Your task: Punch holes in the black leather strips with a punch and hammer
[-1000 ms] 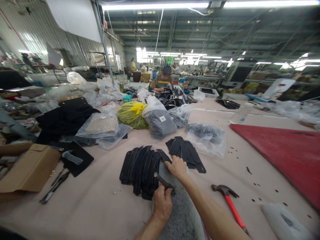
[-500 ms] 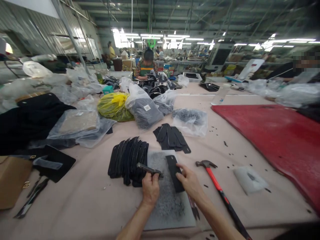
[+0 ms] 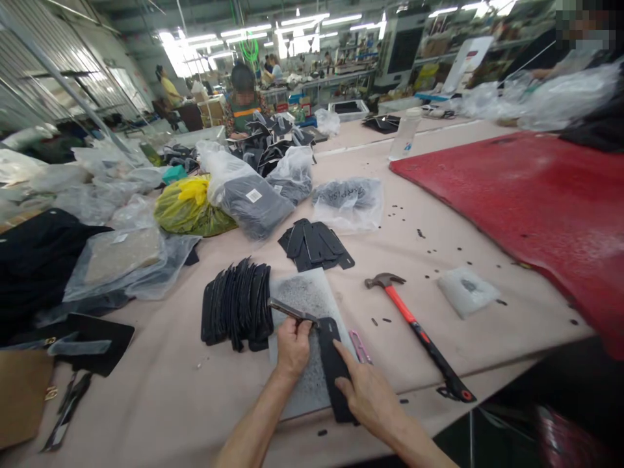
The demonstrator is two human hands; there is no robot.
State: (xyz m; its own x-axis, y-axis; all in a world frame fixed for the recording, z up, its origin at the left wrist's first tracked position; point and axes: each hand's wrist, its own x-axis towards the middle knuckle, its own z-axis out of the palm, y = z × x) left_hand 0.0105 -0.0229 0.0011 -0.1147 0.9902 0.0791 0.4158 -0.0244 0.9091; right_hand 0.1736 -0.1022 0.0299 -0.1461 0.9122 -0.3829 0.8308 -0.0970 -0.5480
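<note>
Keep the black strip (image 3: pixel 334 365) flat on the speckled board (image 3: pixel 307 290), left of the hammer (image 3: pixel 423 336), and hold the metal tool (image 3: pixel 292 309) steady by the strip's far end. Your left hand (image 3: pixel 293 348) has a tight grip on the tool. Your right hand (image 3: pixel 371 395) touches the strip, pointing finger and thumb spread apart.

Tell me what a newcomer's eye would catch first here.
Likely the big red sheet at the right, then the yellow bag left of centre. Nearer, a hammer lies right of the right hand, which touches a black strip; the left hand holds a metal tool.
</note>
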